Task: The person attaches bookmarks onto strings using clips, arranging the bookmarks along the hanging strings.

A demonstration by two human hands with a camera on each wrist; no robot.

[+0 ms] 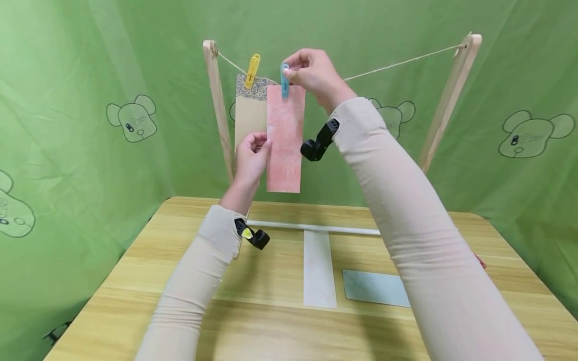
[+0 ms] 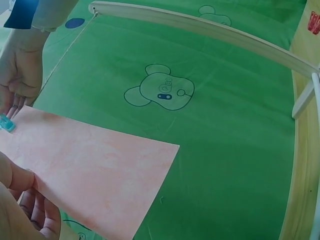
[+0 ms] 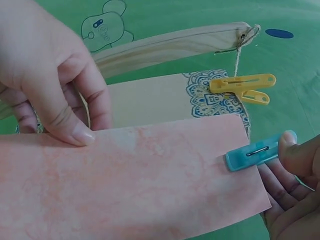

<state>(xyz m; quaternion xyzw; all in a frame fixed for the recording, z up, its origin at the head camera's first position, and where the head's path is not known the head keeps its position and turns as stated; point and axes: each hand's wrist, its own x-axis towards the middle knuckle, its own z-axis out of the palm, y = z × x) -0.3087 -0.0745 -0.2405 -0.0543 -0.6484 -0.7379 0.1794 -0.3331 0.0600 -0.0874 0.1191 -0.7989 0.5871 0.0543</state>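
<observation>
A pink marbled card [image 1: 285,145] hangs upright in front of the string [image 1: 402,63]. My left hand [image 1: 253,156] pinches its left edge between thumb and fingers. At the card's top edge sits a blue clothespin [image 1: 285,81], its upper end pinched by my right hand [image 1: 316,75]. In the right wrist view the blue clothespin [image 3: 254,151] overlaps the card's end; whether it also grips the string is hidden. Left of and behind the pink card, a beige card with a blue lace pattern [image 1: 250,115] hangs from the string by a yellow clothespin [image 1: 252,71].
Two wooden posts [image 1: 451,100] hold the string's ends, and a white rod [image 1: 316,228] runs low between them. On the wooden table [image 1: 271,331] lie a whitish card [image 1: 318,271] and a pale blue card [image 1: 375,287]. Something red [image 1: 480,260] shows beyond my right sleeve.
</observation>
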